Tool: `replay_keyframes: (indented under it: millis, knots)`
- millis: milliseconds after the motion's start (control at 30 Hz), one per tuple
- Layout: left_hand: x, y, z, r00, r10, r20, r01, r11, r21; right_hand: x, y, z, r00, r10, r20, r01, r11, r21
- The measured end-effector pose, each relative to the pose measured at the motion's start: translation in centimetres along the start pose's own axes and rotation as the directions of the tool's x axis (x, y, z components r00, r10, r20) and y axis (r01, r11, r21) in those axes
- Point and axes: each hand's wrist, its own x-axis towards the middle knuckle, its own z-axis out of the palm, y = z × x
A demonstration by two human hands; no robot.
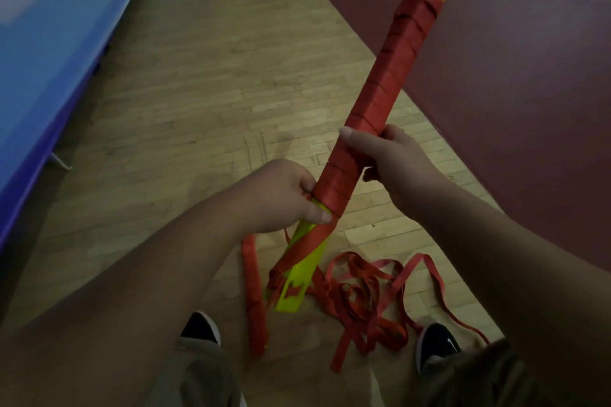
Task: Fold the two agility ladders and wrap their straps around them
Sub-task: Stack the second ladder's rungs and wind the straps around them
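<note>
Wrapping looks well along on the ladder [390,76] we hold. It slants from the centre of view up toward 1 o'clock, with the red strap [334,195] wound tightly over most of its length. The yellow rungs [307,277] are bare only at the bottom end, toward 6 o'clock.

Our left hand [284,195] curls round the bundle at the lowest turn, thumb pressing the strap edge down. Our right hand [396,158] grips just above it, fingers closed round the wound part.

The loose remainder lies in a tangled heap [363,301] on the wooden floor [198,109] at 5 o'clock, between our shoes [436,342]. A red-wound stick [256,307] on the floor near 6 o'clock may be the other ladder, finished, though the dim light leaves that unsure.

The main risk is that heap: a knot, or a loop caught under a shoe, would jerk the strap as we draw it up. Easing the left thumb would let the last turns slacken and slide off the rungs.
</note>
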Motion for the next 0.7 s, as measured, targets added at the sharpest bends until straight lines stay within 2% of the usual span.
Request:
replay_keyframes:
  millis: [100,167,233,333,533,700]
  knots:
    - [-0.2,-0.8,-1.0,0.995,0.057,0.084,-0.044,0.987,-0.156,-0.1,-0.4,-0.4,0.985,0.001,0.17,-0.048,0.961,0.273]
    - [-0.3,-1.0,-1.2,0.99,0.087,0.114,-0.061,0.976,-0.21,-0.5,-0.8,-0.5,0.967,-0.022,0.255,-0.057,0.953,0.298]
    - [-0.5,-0.9,-1.3,0.988,0.096,0.123,-0.067,0.973,-0.223,-0.9,-1.1,-0.7,0.963,-0.045,0.267,-0.025,0.968,0.251]
    - [-0.6,-0.4,-1.0,0.99,0.077,0.12,-0.057,0.986,-0.16,-0.8,-1.2,-0.7,0.984,-0.049,0.174,0.015,0.982,0.19]
    - [0.0,-0.1,-0.4,0.996,0.027,0.079,-0.036,0.993,0.115,-0.5,-0.7,0.7,0.999,-0.044,-0.022,0.044,0.999,0.016]
    - [0.0,0.6,-0.1,0.996,-0.015,0.087,-0.006,0.973,0.232,-0.6,0.0,1.0,0.987,-0.132,-0.093,0.114,0.977,-0.178]
